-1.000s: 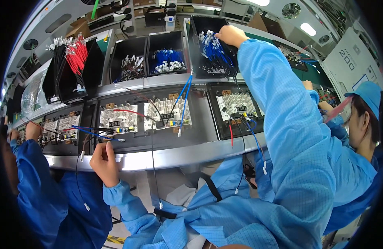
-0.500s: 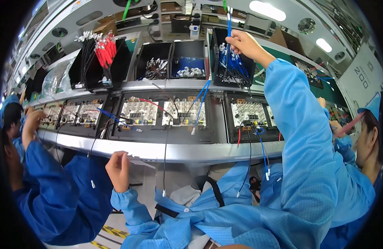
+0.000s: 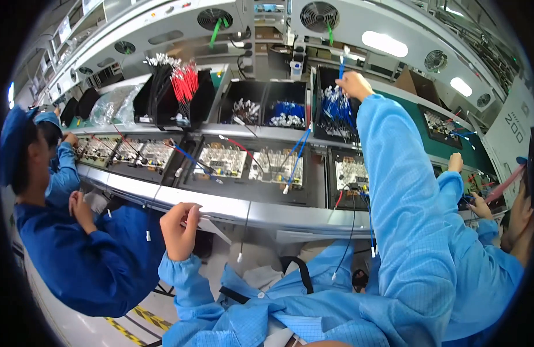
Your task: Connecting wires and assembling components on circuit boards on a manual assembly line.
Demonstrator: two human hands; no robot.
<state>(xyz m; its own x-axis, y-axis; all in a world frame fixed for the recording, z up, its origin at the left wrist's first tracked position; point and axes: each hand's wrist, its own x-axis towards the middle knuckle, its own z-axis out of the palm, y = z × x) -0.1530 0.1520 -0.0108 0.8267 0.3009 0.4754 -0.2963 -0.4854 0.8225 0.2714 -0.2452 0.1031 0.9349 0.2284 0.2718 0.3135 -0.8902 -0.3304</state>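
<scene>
Two hands work apart. The left hand (image 3: 180,230) is curled at the grey bench edge (image 3: 267,213), pinching something too thin to make out. Farther up, the right hand (image 3: 352,85) pinches a blue wire (image 3: 340,68) above the black bin (image 3: 334,110) full of blue wires.

Counts, taking the red-wire bin (image 3: 183,95) as reference. Black parts bins on the shelf: 1 red-wire bin, then 3 more to its right (image 3: 242,104) (image 3: 287,104) (image 3: 335,104). Fans (image 3: 214,17) above it: 4 visible. Ceiling lights (image 3: 385,43): 2. Circuit-board trays (image 3: 223,161) below it: I count about 5. Co-workers: 2 left (image 3: 53,231), 1 right (image 3: 510,231).
</scene>
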